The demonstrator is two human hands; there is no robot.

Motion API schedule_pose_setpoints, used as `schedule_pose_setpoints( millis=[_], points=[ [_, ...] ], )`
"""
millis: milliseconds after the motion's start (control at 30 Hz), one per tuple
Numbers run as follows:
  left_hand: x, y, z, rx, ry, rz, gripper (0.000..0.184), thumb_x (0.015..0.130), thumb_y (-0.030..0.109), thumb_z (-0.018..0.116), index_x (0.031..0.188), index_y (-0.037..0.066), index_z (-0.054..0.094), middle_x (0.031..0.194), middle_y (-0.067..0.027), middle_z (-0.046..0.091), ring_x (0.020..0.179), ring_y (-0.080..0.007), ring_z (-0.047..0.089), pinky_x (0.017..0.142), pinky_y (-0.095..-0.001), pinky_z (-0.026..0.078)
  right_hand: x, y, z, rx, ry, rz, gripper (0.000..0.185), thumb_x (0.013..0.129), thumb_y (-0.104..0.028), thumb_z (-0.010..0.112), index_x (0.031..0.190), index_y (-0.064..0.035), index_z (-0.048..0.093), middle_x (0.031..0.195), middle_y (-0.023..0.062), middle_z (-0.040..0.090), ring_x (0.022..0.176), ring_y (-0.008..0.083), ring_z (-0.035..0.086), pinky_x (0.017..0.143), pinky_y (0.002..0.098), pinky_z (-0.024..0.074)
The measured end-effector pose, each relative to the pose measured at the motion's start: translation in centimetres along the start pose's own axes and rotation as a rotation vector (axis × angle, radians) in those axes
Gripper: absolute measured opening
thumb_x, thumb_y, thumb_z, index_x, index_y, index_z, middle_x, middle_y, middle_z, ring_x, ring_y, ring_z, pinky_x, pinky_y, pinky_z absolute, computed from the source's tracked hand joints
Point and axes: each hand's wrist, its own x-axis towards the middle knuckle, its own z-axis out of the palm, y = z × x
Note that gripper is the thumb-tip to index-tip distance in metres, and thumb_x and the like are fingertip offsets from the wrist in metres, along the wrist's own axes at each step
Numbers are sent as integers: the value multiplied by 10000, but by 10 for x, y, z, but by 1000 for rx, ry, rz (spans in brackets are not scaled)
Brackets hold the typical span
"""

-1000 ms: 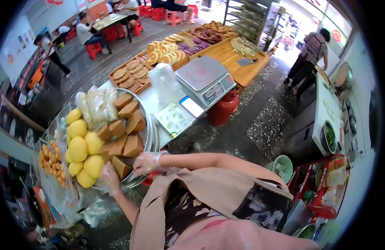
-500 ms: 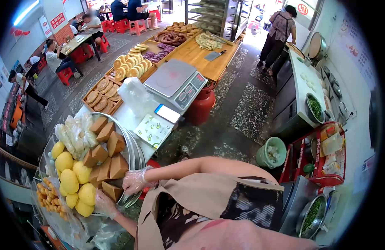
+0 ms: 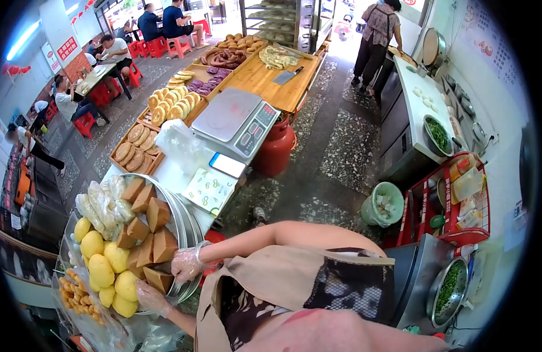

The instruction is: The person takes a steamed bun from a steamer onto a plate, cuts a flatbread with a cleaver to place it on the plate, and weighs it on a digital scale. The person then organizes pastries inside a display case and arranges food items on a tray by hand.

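Observation:
My right hand (image 3: pixel 189 263), in a clear plastic glove, is closed at the right rim of a round metal tray (image 3: pixel 192 220), beside wedge-shaped brown cake pieces (image 3: pixel 164 244). What its curled fingers hold is hidden. Lower down, my gloved left hand (image 3: pixel 153 298) has its fingers bent in at the tray's near edge, next to a yellow bun (image 3: pixel 126 286); I cannot make out what is in them. Between both hands lies a brown cake piece (image 3: pixel 158 280). Several yellow buns and bagged pale buns (image 3: pixel 99 206) share the tray.
Small fried pieces (image 3: pixel 80 296) in a plastic bag lie left of the tray. Beyond are a phone (image 3: pixel 227 165), a scale (image 3: pixel 236 123), flatbreads (image 3: pixel 136 149) and a cleaver (image 3: pixel 288 75). A green bin (image 3: pixel 382 204) and red rack (image 3: pixel 453 202) stand right. A co-worker (image 3: pixel 376 44) works at the far counter.
The whole view has shifted slightly as my head moved. Both hands stay at almost the same places by the tray, with the brown cake piece still between them.

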Motion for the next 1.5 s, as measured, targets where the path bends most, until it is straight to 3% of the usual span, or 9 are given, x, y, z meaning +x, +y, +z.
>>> schedule_pose_setpoints(
  millis=[233,300,733,900,1100,1500],
  points=[
    [-1,6,-1,-26,65,38,368,1006,229,412,1098,-51,633,986,-227,661,872,-383,617,769,-443,488,-6,-11,-8,-6,3,19,334,786,-348,571,756,-45,709,646,98,673,652,244,656,657,375,508],
    [0,-1,4,-9,61,76,371,1005,227,413,1099,-57,632,1000,-243,655,880,-393,614,777,-447,487,-6,-12,-8,56,-16,57,293,768,-310,577,757,-39,687,671,152,650,669,317,634,660,405,496],
    [-2,18,-5,-6,67,-101,392,1000,259,410,1099,-39,645,1002,-234,659,890,-381,621,783,-435,488,-3,-8,-6,-9,-10,14,323,788,-323,561,753,-31,695,665,138,658,644,299,636,649,400,492],
    [-1,12,0,-143,106,-11,422,999,296,413,1084,-45,646,997,-244,655,904,-396,608,806,-443,475,-2,-3,-2,-2,16,5,321,776,-323,574,753,-23,686,663,169,638,643,317,625,650,409,484],
    [3,31,-18,-170,-17,-69,449,998,326,409,1081,-47,644,1012,-257,642,919,-409,596,817,-448,463,-2,-1,0,-14,29,-13,315,766,-325,587,738,-26,681,666,179,631,645,330,620,648,414,482],
    [1,20,-8,-164,-5,-17,470,1002,345,397,1075,-51,641,1009,-265,638,921,-416,592,816,-453,461,-2,1,0,3,62,-58,303,754,-312,580,709,-24,665,670,203,608,651,370,598,636,437,464]
  ],
)
